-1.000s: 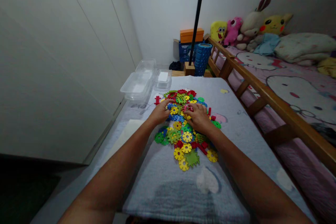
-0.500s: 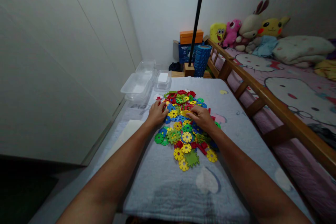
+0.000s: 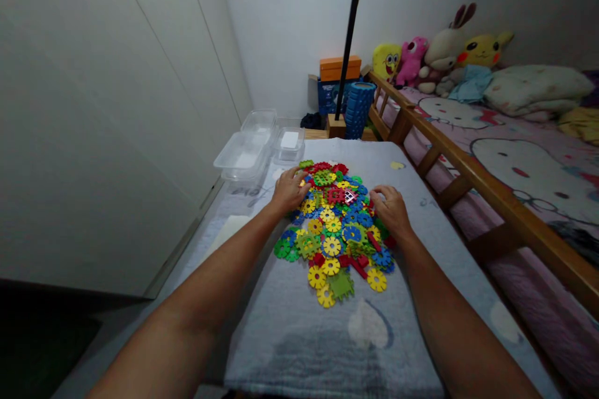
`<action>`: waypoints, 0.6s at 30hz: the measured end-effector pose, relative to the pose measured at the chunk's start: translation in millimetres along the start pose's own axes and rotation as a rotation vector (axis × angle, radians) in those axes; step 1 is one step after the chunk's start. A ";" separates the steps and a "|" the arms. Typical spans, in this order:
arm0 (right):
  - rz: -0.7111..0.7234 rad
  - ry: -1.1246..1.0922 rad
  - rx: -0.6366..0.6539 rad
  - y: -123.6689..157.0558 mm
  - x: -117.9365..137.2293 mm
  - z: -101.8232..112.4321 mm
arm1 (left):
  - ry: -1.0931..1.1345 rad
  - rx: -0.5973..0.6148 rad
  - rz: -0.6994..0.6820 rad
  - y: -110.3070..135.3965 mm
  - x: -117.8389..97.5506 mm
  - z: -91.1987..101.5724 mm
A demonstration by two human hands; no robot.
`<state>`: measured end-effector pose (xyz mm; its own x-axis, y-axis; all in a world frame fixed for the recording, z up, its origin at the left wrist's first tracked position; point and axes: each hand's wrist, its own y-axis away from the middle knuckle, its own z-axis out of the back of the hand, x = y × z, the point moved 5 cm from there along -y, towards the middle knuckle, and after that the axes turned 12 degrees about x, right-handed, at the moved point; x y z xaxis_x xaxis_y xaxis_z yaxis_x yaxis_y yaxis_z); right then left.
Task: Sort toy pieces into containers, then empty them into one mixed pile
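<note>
A spread-out heap of flat plastic interlocking pieces [image 3: 332, 225] lies on the cloth-covered table, in red, yellow, blue and green. Many are notched discs, such as a yellow disc [image 3: 377, 279] near the front; others are square, like a green square piece [image 3: 341, 285]. My left hand [image 3: 289, 189] touches the heap's back left edge, fingers apart, holding nothing that I can see. Along the right edge, my right hand [image 3: 391, 209] has its fingers loosely bent beside the pieces, with nothing visible in it. A red square piece [image 3: 336, 195] lies between the hands.
Clear plastic boxes [image 3: 238, 153] stand at the back left, one smaller box [image 3: 290, 142] beside them. A pale sheet [image 3: 227, 234] lies left of my left forearm. A wooden bed rail [image 3: 435, 149] runs along the right. A black pole [image 3: 349, 43] rises behind the table.
My right hand has moved from over the middle of the heap to its right edge, uncovering pieces there. My left hand has shifted slightly right and farther back.
</note>
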<state>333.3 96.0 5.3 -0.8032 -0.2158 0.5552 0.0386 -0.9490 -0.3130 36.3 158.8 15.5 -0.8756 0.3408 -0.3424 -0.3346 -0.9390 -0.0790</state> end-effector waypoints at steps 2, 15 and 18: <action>-0.038 -0.007 0.038 2.6 -12.6 -8.7 | -0.052 0.055 0.023 -18.7 -7.8 -2.2; -0.065 0.004 0.130 8.4 -25.3 -23.8 | -0.049 0.361 0.023 -43.7 -32.8 -25.3; -0.067 0.008 0.125 8.3 -25.9 -24.8 | -0.026 0.366 -0.081 -29.1 -43.6 -20.5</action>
<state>339.7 99.4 -30.8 -0.8112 -0.1496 0.5653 0.0582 -0.9826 -0.1765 91.3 170.4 13.5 -0.8479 0.4190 -0.3248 -0.5018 -0.8320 0.2366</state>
